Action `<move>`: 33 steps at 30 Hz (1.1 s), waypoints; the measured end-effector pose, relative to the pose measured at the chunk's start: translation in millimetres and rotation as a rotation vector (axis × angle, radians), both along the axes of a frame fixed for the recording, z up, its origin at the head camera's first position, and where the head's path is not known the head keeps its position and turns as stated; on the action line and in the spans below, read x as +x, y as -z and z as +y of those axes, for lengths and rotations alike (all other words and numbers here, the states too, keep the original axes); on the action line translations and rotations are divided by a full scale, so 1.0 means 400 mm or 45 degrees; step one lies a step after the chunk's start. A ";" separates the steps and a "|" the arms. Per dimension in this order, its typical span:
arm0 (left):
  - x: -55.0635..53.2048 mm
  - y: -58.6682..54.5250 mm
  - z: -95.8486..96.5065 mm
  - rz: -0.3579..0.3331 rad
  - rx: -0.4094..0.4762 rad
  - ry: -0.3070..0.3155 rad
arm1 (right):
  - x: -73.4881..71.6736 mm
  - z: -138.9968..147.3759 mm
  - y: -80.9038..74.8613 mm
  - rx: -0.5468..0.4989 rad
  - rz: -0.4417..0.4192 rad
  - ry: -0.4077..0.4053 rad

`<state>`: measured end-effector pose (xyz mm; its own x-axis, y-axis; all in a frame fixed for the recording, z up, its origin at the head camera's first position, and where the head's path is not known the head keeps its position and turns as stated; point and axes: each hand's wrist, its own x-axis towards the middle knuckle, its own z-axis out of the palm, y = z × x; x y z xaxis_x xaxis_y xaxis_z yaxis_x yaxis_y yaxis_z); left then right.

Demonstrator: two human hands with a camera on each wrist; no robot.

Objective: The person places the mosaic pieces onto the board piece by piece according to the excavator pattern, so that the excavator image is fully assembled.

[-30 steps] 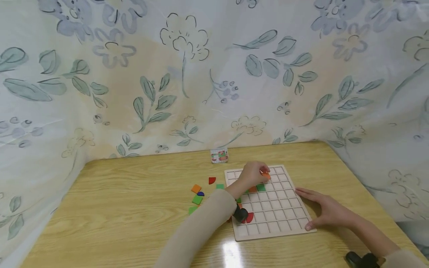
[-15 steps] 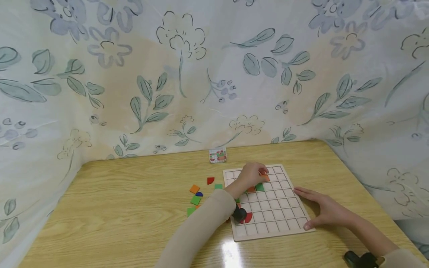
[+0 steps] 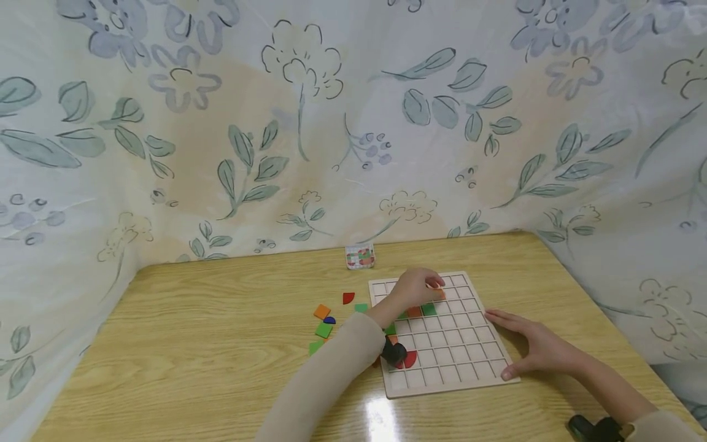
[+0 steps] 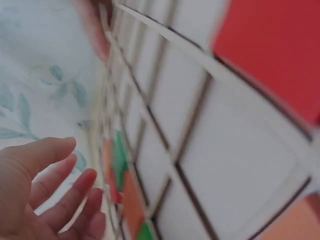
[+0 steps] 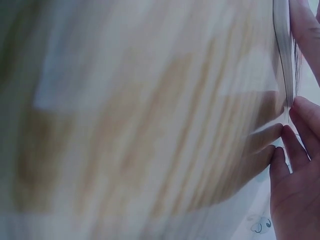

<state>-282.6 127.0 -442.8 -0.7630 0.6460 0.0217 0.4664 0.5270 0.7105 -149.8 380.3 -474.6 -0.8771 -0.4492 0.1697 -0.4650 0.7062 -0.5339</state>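
My left hand (image 3: 413, 290) is over the upper part of a white gridded board (image 3: 458, 356), its fingertips close to an orange square tile (image 3: 440, 294). In the left wrist view the fingers of the left hand (image 4: 50, 190) are loosely bent and apart, with no tile visible between them. Just below in the head view, a green square tile (image 3: 428, 309) and a red-orange square tile (image 3: 414, 312) lie in cells. A red quarter-circle tile (image 3: 410, 359) is lower left. My right hand (image 3: 544, 350) rests at the board's right edge, fingers extended, thumb on the lower right corner.
Left of the board lie loose tiles: a red quarter-circle (image 3: 348, 298), an orange square (image 3: 323, 311), a blue half-round piece (image 3: 329, 320) and several green ones. A small pattern card (image 3: 360, 256) lies behind them. Floral cloth (image 3: 331, 123) surrounds the wooden table (image 3: 193, 344).
The orange tile under my left fingertips has shifted slightly and looks lower and flatter on the board. The left hand has barely moved. My right hand keeps its place.
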 end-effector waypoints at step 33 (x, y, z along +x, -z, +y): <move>0.050 -0.071 -0.450 -0.016 0.015 -0.096 | 0.004 -0.007 0.004 -0.001 -0.031 0.024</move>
